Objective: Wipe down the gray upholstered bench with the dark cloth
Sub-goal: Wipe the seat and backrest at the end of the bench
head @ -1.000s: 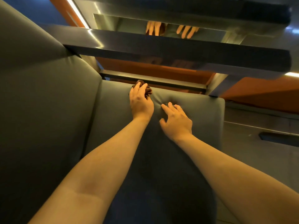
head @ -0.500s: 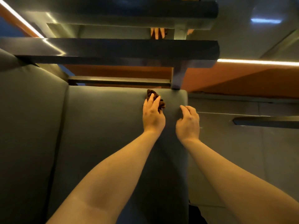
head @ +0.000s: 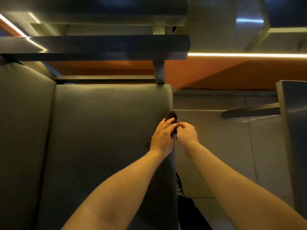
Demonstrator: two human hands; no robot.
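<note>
The gray upholstered bench (head: pixel 103 130) is seen from above, its seat cushion filling the middle of the view and a second gray cushion (head: pixel 23 130) set against it on the left along a straight seam. The dark cloth (head: pixel 172 115) is found at the right edge of the seat, about midway along it, bunched up so that a small dark lump shows beyond the fingertips and a little more shows between the two hands. The left hand (head: pixel 163 136) is laid palm down over the cloth, its fingers fairly straight and close together, and the cloth is pressed by them against the rim of the cushion. The right hand (head: pixel 187 134) is held just off the edge of the bench, over the pale tiled floor (head: pixel 216 138), with its fingers curled inward toward the cloth and the left fingertips; whether the cloth is actually pinched by it cannot be told. Both forearms are bare. A dark tabletop (head: pixel 99 45) is seen beyond the far end of the seat, carried on a gray leg (head: pixel 159 70), with an orange wall panel (head: pixel 216 72) and a lit strip (head: pixel 245 55) behind it. A patterned shoe (head: pixel 179 186) is partly seen beside the bench's near edge.
</note>
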